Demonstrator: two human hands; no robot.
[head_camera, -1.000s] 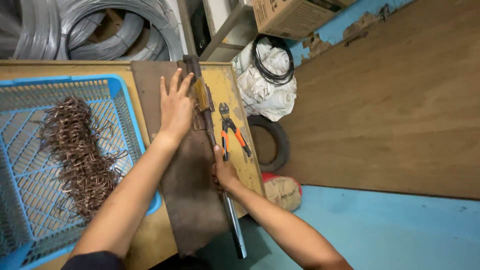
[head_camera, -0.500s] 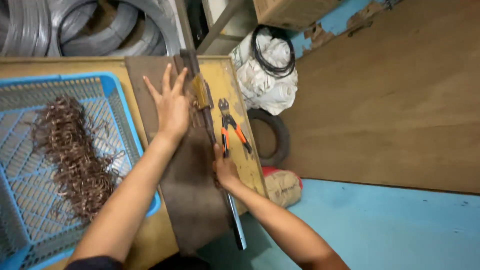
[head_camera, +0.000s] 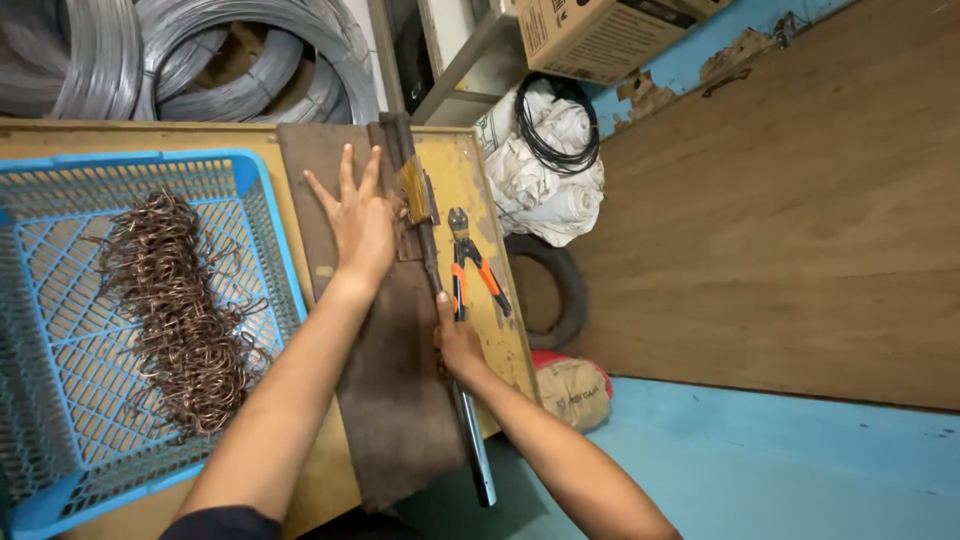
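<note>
My left hand lies flat, fingers spread, on a rusty brown metal plate that runs along the yellow workbench. My right hand grips a long metal lever bar at the plate's right edge. The bar leads up to a hinged bending fixture with a yellowish part. Orange-handled cutters lie on the bench just right of the bar.
A blue plastic basket at left holds a heap of bent copper-coloured wire pieces. Coils of grey wire stand behind the bench. On the floor at right are a tyre, white sacks with black cable, and a cardboard box.
My left hand has slid slightly down and flatter on the plate. My right hand stays on the lever bar. The view shifted a little.
</note>
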